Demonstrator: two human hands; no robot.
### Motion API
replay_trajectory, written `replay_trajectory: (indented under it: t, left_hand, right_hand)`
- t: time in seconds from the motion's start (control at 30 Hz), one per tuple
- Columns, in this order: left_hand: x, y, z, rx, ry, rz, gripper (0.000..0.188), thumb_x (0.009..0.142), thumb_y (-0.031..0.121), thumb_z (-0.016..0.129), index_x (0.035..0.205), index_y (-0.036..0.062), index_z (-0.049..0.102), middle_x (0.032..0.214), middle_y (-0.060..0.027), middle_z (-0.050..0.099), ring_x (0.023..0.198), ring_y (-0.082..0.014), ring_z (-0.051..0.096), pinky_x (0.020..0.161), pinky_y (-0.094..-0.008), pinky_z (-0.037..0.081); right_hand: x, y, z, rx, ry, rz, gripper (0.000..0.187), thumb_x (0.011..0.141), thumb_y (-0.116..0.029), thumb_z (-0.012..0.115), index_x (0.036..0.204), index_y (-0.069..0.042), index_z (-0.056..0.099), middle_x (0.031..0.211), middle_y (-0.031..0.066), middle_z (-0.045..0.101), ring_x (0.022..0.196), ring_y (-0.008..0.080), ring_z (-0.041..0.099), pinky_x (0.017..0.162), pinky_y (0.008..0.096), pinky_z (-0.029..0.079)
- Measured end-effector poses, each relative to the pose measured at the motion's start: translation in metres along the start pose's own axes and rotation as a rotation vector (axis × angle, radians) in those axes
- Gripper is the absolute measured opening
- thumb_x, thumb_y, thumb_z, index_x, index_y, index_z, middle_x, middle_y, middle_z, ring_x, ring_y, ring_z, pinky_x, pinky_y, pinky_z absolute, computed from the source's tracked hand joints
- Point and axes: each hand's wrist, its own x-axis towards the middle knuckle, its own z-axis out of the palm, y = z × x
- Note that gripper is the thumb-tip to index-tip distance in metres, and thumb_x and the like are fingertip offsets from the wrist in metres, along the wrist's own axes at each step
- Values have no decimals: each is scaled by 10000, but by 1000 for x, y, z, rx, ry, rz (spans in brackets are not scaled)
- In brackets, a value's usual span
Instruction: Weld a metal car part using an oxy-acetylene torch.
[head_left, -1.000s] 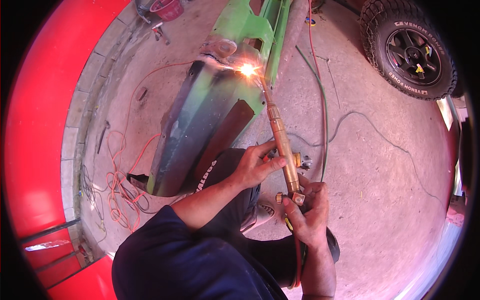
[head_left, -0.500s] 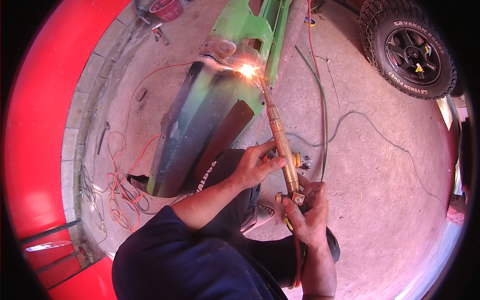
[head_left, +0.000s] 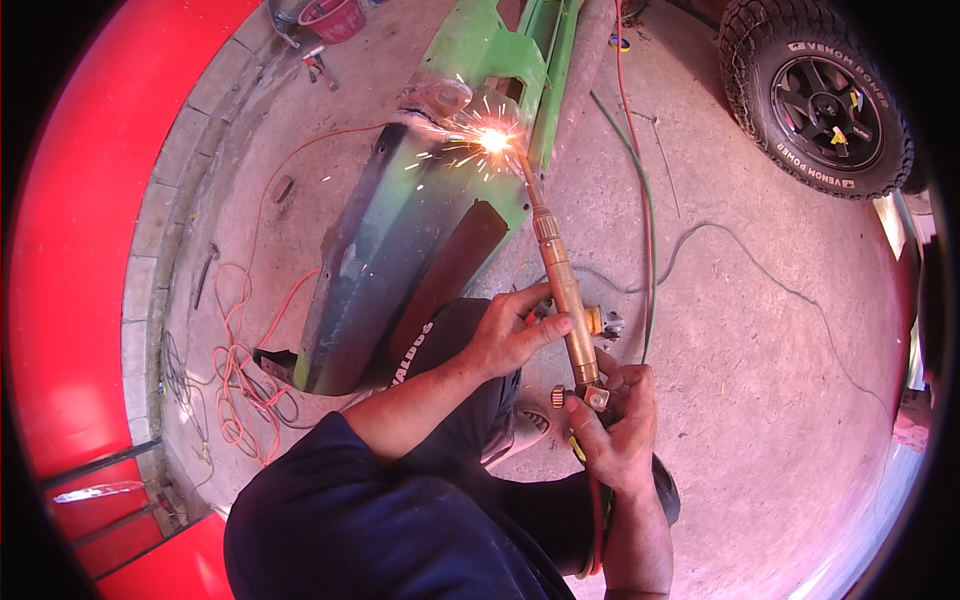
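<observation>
A brass gas torch [head_left: 565, 282] slants up from my lap toward a green metal panel [head_left: 400, 250]. Its tip meets the panel's upper part in a bright glow, and sparks spray around that spot. My left hand [head_left: 515, 332] wraps the middle of the barrel, thumb on top. My right hand [head_left: 622, 425] grips the rear end by the valve knob; some of its fingers are hidden behind the torch. A red hose [head_left: 597, 525] runs down from the torch's rear past my right wrist. The metal near the glow is scorched dark, with a ragged gap beside a rusty round part [head_left: 440, 97].
On the concrete floor a yellow power tool [head_left: 605, 322] lies just beyond my hands. Tangled orange cable [head_left: 240, 400] lies at left, a grey cable and hoses [head_left: 650, 250] at right. A large tyre [head_left: 820, 105] stands far right; a red bucket [head_left: 333, 18] sits far left.
Sparks now fly outward from the glowing spot, where before there was mainly a flare. My hands and the torch hold nearly the same position.
</observation>
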Motion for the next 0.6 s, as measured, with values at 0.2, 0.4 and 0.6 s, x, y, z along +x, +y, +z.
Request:
replay_trajectory:
  t: [0.2, 0.4, 0.6]
  left_hand:
    - [0, 2, 0, -19, -3, -2, 469, 847, 434, 651, 1086, 30, 647, 781, -49, 640, 653, -78, 532, 599, -258, 424]
    - [0, 6, -1, -9, -9, -8, 462, 845, 417, 662, 1084, 21, 644, 841, -69, 665, 720, -96, 576, 665, -270, 456]
    - [0, 8, -2, -18, -25, -41, 468, 842, 408, 670, 1095, 16, 639, 857, -76, 670, 741, -103, 587, 691, -278, 465]
  right_hand:
    - [0, -3, 0, 19, -6, 36, 354, 815, 10, 655, 978, -15, 343, 1225, 262, 547, 907, 161, 631, 740, 296, 533]
    - [0, 1, -2, -11, -15, -33, 343, 778, 54, 615, 1058, 12, 420, 1184, 213, 574, 898, 147, 610, 768, 304, 518]
    - [-1, -5, -3, 41, -28, 31, 311, 766, 67, 578, 1050, 14, 463, 1121, 179, 598, 824, 111, 586, 724, 266, 496]
